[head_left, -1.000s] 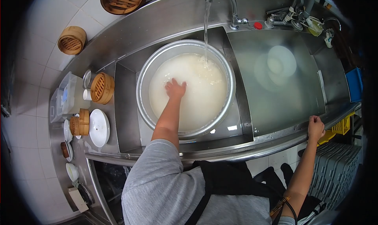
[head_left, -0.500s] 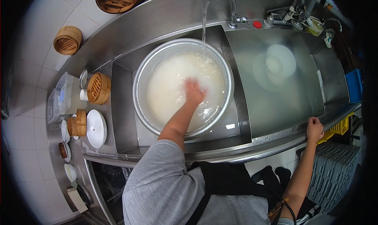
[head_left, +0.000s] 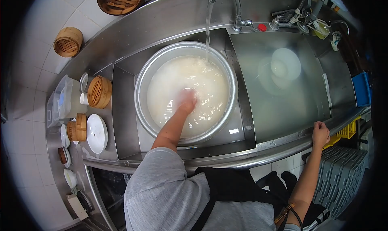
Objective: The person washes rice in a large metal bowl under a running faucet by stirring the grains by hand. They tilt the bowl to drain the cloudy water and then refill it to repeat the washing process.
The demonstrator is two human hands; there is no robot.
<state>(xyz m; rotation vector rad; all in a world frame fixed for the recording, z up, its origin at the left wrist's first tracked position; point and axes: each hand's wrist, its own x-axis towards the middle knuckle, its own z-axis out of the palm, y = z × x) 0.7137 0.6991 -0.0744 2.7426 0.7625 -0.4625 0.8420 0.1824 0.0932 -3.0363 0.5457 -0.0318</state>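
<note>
A large round metal pot (head_left: 141, 122) stands in the left sink basin, filled with cloudy whitish water. My left hand (head_left: 186, 101) dips into this water near the middle of the pot, its fingers blurred and partly hidden below the surface. Water runs from the curved faucet (head_left: 237, 8) into the back of the pot. My right hand (head_left: 321, 135) rests at the front rim of the sink (head_left: 291, 140) on the right, its fingers curled in and no object visible in them.
The right basin (head_left: 258, 109) holds cloudy water with a white round item (head_left: 289, 63) in it. Bamboo steamers (head_left: 100, 92), a white plate (head_left: 97, 133) and a clear plastic box (head_left: 72, 97) stand at the left. Grey crates (head_left: 339, 178) are at the lower right.
My left hand has moved left and slightly toward me in the pot, and its fingers have sunk deeper into the water. My right hand stays at the sink's rim.
</note>
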